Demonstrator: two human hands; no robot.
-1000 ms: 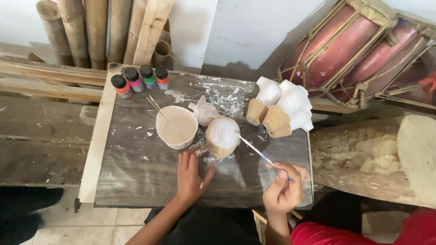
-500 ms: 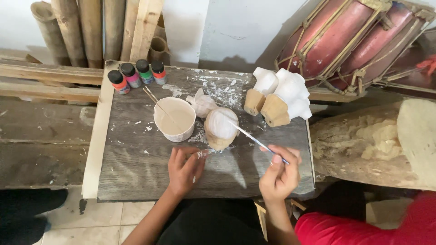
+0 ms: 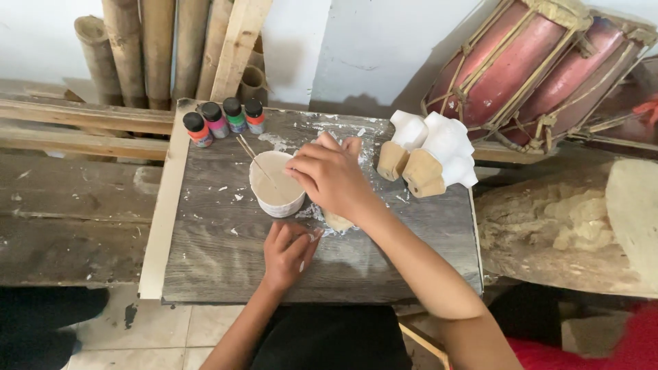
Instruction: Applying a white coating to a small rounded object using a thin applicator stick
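A grey paint-flecked bench [image 3: 205, 267] stands against a white wall, with bamboo poles [image 3: 137, 48] and red drums [image 3: 521, 62] behind. The right hand [image 3: 329, 175] reaches over the cup [image 3: 274, 199], fingers curled; its grip cannot be told. The left hand [image 3: 288, 250] rests loosely open just below the cup.

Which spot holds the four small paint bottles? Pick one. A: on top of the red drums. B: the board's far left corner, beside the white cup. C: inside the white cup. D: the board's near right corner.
B: the four paint bottles stand in a row at the board's far left corner, just beyond the white cup.
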